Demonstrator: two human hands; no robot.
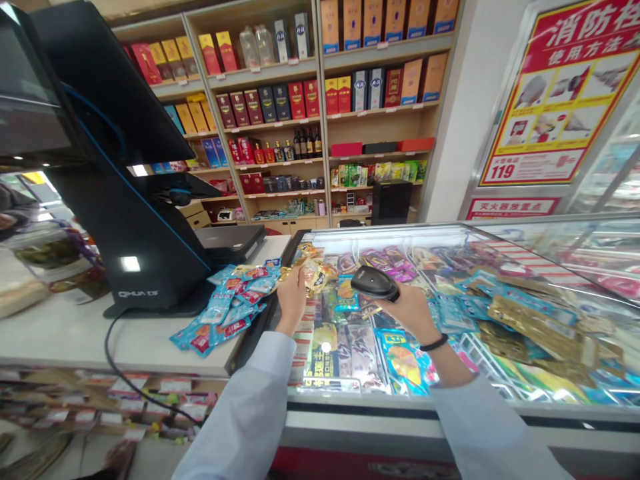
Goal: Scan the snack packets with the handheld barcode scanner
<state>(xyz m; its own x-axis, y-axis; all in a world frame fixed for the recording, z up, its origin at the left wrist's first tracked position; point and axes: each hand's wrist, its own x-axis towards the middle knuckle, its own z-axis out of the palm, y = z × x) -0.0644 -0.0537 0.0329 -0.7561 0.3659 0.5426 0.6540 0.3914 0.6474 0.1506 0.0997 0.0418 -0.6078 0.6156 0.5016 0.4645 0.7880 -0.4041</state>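
Note:
My left hand (pixel 291 300) is closed on the edge of a gold snack packet (pixel 315 279), above the left end of the glass-topped freezer (pixel 350 393). In my right hand (pixel 414 315) is a black barcode scanner (pixel 373 283), gripped from the right, its head pointing left toward the packet. A pile of blue snack packets (pixel 227 300) with red labels lies on the white counter, left of my left hand. Several colourful packages, among them a blue one with yellow food on it (pixel 404 360), show below my hands in the freezer.
A black checkout terminal (pixel 150 220) stands on the white counter (pixel 100 340), its cable (pixel 107 350) hanging over the front. Gold packets (pixel 535 319) and blue ones lie at the freezer's right side. Shelves of boxed bottles (pixel 270 103) line the back wall. Plastic jars (pixel 47 250) stand far left.

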